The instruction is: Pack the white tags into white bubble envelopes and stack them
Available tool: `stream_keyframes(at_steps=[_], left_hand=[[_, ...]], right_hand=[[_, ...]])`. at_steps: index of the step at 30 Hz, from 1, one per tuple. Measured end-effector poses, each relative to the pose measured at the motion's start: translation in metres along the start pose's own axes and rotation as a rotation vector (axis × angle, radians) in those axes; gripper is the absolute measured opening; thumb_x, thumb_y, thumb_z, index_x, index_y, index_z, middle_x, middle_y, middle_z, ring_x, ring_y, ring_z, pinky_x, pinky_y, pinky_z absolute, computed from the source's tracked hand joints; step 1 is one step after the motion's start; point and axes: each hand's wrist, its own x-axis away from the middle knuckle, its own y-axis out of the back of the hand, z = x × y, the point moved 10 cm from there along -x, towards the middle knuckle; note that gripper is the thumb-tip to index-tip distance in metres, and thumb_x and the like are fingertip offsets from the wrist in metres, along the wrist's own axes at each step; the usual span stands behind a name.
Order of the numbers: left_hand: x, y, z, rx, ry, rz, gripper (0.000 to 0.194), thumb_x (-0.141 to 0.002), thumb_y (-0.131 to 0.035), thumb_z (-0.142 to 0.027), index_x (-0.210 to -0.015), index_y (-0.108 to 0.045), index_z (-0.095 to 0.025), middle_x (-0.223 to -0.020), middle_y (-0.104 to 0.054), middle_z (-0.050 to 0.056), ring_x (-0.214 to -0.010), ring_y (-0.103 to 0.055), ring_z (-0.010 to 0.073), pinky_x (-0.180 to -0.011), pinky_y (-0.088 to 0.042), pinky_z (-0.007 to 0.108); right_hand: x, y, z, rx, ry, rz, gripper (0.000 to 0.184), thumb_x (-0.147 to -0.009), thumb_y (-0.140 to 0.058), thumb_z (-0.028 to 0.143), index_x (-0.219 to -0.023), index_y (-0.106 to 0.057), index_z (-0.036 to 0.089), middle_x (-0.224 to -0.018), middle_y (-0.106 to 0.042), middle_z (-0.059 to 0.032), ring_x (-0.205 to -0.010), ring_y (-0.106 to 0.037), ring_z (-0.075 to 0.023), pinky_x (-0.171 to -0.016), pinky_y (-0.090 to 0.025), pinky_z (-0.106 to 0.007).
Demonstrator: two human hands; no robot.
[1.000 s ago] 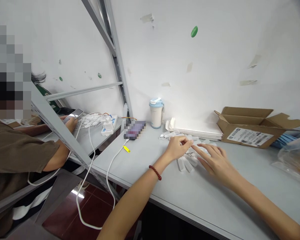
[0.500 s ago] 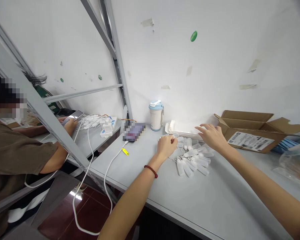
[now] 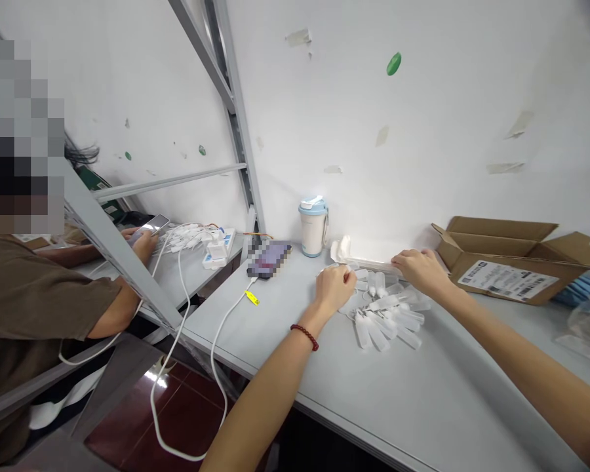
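A pile of small clear plastic tubes point(image 3: 386, 318) lies on the grey table point(image 3: 423, 400). My left hand point(image 3: 335, 287) rests at the pile's left edge with its fingers curled; what it pinches is too small to name. My right hand point(image 3: 419, 269) reaches past the pile to a flat stack of white sheets point(image 3: 368, 254) by the wall, fingers bent down onto its front edge. A red bead bracelet point(image 3: 305, 336) is on my left wrist.
A blue-lidded cup point(image 3: 313, 226) and a phone point(image 3: 269, 257) on a white cable stand left of the stack. An open cardboard box point(image 3: 506, 262) sits at the right, a clear bag point(image 3: 587, 324) beyond it. A person in a brown shirt point(image 3: 34, 308) holds a phone at the neighbouring table.
My right hand left the tube pile, moved back toward the wall and came down on the white stack. My left hand drew slightly left from the pile's middle to its edge.
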Motion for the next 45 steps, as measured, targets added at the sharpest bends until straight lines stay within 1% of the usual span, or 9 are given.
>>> stream_keyframes(at_steps=[4,8,14,17,20,26,34,41,45], left_hand=[[0.001,0.000,0.000,0.027,0.005,0.002,0.032,-0.082,-0.046,-0.028,-0.053,-0.050,-0.018,-0.056,-0.057,0.003,-0.057,-0.051,0.0153,-0.056,-0.028,0.026],[0.000,-0.003,0.002,0.079,0.016,0.018,0.040,-0.085,-0.042,-0.036,-0.051,-0.051,-0.018,-0.055,-0.058,0.003,-0.057,-0.054,0.0152,-0.057,-0.033,0.026],[0.006,-0.025,0.046,0.843,0.594,0.159,0.070,-0.081,-0.020,-0.071,-0.072,-0.059,-0.014,-0.055,-0.061,0.005,-0.041,-0.052,0.0120,-0.039,-0.028,0.022],[0.009,-0.027,0.049,1.049,0.685,0.193,0.057,-0.080,-0.037,-0.064,-0.072,-0.060,-0.013,-0.056,-0.062,0.005,-0.043,-0.055,0.0124,-0.037,-0.026,0.021],[0.011,-0.030,0.046,1.112,0.693,0.257,0.027,-0.073,-0.059,-0.039,-0.072,-0.061,-0.013,-0.057,-0.062,0.004,-0.047,-0.058,0.0131,-0.038,-0.030,0.020],[0.008,-0.030,0.043,1.183,0.647,0.214,0.001,-0.066,-0.061,-0.012,-0.066,-0.062,-0.013,-0.058,-0.062,0.002,-0.052,-0.054,0.0106,-0.050,-0.041,0.022],[0.008,-0.032,0.023,1.241,0.558,0.280,0.012,-0.064,-0.069,-0.010,-0.076,-0.067,-0.011,-0.069,-0.068,0.005,-0.063,-0.061,0.0140,-0.067,-0.048,0.027],[0.021,-0.041,-0.011,1.218,0.382,0.528,0.027,-0.063,-0.076,-0.021,-0.087,-0.070,-0.012,-0.082,-0.069,0.006,-0.068,-0.061,0.0131,-0.068,-0.045,0.027],[0.025,-0.046,-0.014,1.194,0.381,0.577,0.032,-0.061,-0.078,-0.021,-0.091,-0.070,-0.014,-0.083,-0.068,0.005,-0.071,-0.061,0.0122,-0.071,-0.045,0.026]], right_hand=[[-0.001,0.004,0.002,0.054,0.056,-0.074,0.030,-0.084,-0.034,0.005,-0.080,-0.063,0.013,-0.085,-0.066,-0.0109,-0.081,-0.057,-0.0204,-0.074,-0.029,-0.036],[0.015,0.036,0.014,0.129,0.116,-0.279,0.030,-0.080,-0.033,0.001,-0.081,-0.060,0.013,-0.083,-0.064,-0.0105,-0.078,-0.055,-0.0207,-0.080,-0.030,-0.037],[0.082,0.086,0.045,0.101,0.217,-0.585,0.024,-0.088,-0.034,0.007,-0.086,-0.057,0.017,-0.093,-0.063,-0.0091,-0.085,-0.054,-0.0197,-0.083,-0.033,-0.037],[0.106,0.094,0.050,0.088,0.216,-0.641,0.019,-0.089,-0.038,0.010,-0.089,-0.055,0.018,-0.093,-0.064,-0.0080,-0.085,-0.054,-0.0193,-0.084,-0.035,-0.037],[0.114,0.100,0.046,0.010,0.187,-0.650,0.017,-0.089,-0.039,0.012,-0.092,-0.054,0.020,-0.093,-0.063,-0.0074,-0.084,-0.054,-0.0194,-0.081,-0.037,-0.036],[0.119,0.110,0.047,-0.082,0.177,-0.661,0.017,-0.089,-0.039,0.014,-0.098,-0.052,0.021,-0.094,-0.062,-0.0081,-0.090,-0.055,-0.0212,-0.079,-0.041,-0.036],[0.114,0.106,0.068,-0.059,0.204,-0.573,0.032,-0.087,-0.045,0.018,-0.119,-0.046,0.017,-0.116,-0.059,-0.0148,-0.107,-0.053,-0.0265,-0.087,-0.039,-0.039],[0.108,0.087,0.074,-0.099,0.161,-0.352,0.077,-0.078,-0.048,0.043,-0.142,-0.019,0.013,-0.147,-0.023,-0.0247,-0.132,-0.025,-0.0388,-0.097,-0.027,-0.056],[0.107,0.071,0.065,-0.150,0.106,-0.285,0.088,-0.073,-0.050,0.045,-0.143,-0.010,0.010,-0.140,-0.034,-0.0254,-0.129,-0.029,-0.0375,-0.098,-0.024,-0.058]])
